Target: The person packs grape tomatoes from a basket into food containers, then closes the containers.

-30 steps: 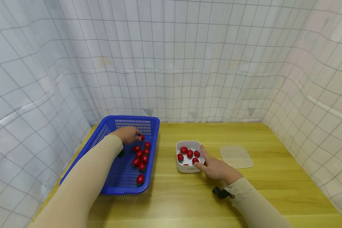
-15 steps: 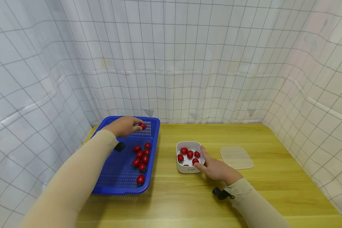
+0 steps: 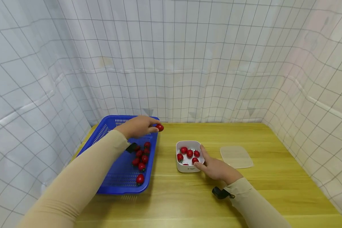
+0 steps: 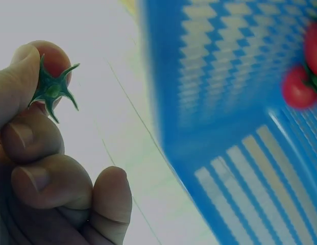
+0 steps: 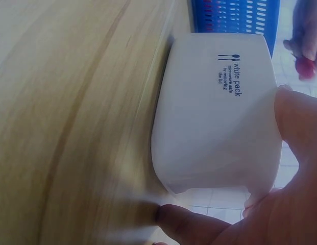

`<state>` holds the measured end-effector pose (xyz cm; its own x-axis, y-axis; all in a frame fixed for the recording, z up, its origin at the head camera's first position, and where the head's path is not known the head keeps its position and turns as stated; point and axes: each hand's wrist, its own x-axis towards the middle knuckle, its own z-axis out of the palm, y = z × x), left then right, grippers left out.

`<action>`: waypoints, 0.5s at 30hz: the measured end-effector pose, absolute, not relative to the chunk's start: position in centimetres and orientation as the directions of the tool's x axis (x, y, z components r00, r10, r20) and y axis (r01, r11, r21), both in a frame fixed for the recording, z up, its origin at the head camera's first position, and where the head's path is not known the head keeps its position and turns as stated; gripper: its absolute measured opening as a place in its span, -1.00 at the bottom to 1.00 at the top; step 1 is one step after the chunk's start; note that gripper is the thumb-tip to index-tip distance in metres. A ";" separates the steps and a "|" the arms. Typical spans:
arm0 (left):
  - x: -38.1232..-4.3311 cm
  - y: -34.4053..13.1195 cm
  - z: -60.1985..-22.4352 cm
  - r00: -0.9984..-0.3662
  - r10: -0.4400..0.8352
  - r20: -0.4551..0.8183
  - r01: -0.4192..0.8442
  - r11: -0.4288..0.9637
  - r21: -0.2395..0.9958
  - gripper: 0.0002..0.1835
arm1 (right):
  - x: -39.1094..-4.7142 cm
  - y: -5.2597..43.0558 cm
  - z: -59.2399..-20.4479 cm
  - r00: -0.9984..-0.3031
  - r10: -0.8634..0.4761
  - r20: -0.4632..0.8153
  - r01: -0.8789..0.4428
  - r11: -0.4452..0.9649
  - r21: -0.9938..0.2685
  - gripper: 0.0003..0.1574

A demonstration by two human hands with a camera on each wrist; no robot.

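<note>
Head view, white box (image 3: 188, 169): stands uncovered on the wooden table (image 3: 171, 202).
Head view, left hand (image 3: 138, 126): left of the white box and farther back, pinching a tomato between thumb and fingers.
Head view, held tomato (image 3: 160, 127): red, raised at the fingertips, left of the white box and farther back, by the far right corner of the blue basket (image 3: 122, 190).
Head view, blue basket: left of the white box, well apart from it.
Head view, basket tomatoes (image 3: 141, 166): bunched along the basket side nearest the white box; a lone tomato (image 3: 140, 179) lies a little apart from them.
Head view, box tomatoes (image 3: 189, 154): six show inside the white box, one mostly hidden by its near wall.
Head view, right hand (image 3: 218, 169): grips the white box at its right side, thumb at the near right corner.
Head view, translucent lid (image 3: 236, 157): flat on the table, right of the white box, apart from it.
Left wrist view, held tomato: green star-shaped calyx toward the camera; thumb and fingertips touch the fruit, the other fingers bent.
Right wrist view, white box: wall printed "white pack" under a fork-and-spoon mark.
Right wrist view, right hand: thumb against the rim of the white box, a finger lower down beside it.
Right wrist view, left hand: beyond the white box, with the tomato.
</note>
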<state>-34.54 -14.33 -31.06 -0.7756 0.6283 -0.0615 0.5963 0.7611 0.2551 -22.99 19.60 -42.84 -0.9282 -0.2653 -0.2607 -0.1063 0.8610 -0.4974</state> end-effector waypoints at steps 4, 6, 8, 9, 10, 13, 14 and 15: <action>-33.9 -12.4 -30.8 -0.741 0.668 -0.065 0.636 0.730 0.251 -0.54 | -23.0 19.6 -42.7 -0.927 -0.271 -0.259 -0.111 0.858 -0.501 0.23; -33.6 -11.5 -30.7 -0.724 0.686 -0.069 0.655 0.716 0.243 -0.54 | -23.0 19.6 -42.7 -0.926 -0.272 -0.260 -0.110 0.857 -0.503 0.23; -33.2 -10.8 -30.6 -0.708 0.703 -0.076 0.670 0.701 0.243 -0.55 | -23.0 19.6 -42.7 -0.926 -0.274 -0.259 -0.112 0.857 -0.504 0.24; -33.1 -10.4 -30.6 -0.699 0.710 -0.081 0.678 0.694 0.241 -0.55 | -23.0 19.6 -42.7 -0.926 -0.274 -0.259 -0.113 0.857 -0.504 0.24; -33.0 -10.1 -30.6 -0.688 0.722 -0.080 0.690 0.683 0.240 -0.56 | -23.0 19.6 -42.7 -0.926 -0.274 -0.260 -0.112 0.856 -0.504 0.23; -32.7 -9.4 -30.6 -0.668 0.740 -0.082 0.707 0.665 0.241 -0.58 | -23.1 19.6 -42.7 -0.926 -0.275 -0.260 -0.114 0.857 -0.503 0.22; -32.6 -9.2 -30.7 -0.663 0.744 -0.081 0.711 0.660 0.243 -0.59 | -23.1 19.6 -42.7 -0.925 -0.275 -0.261 -0.113 0.858 -0.502 0.22; -32.5 -8.9 -30.8 -0.659 0.748 -0.079 0.715 0.655 0.245 -0.59 | -23.1 19.6 -42.7 -0.925 -0.273 -0.263 -0.111 0.859 -0.500 0.22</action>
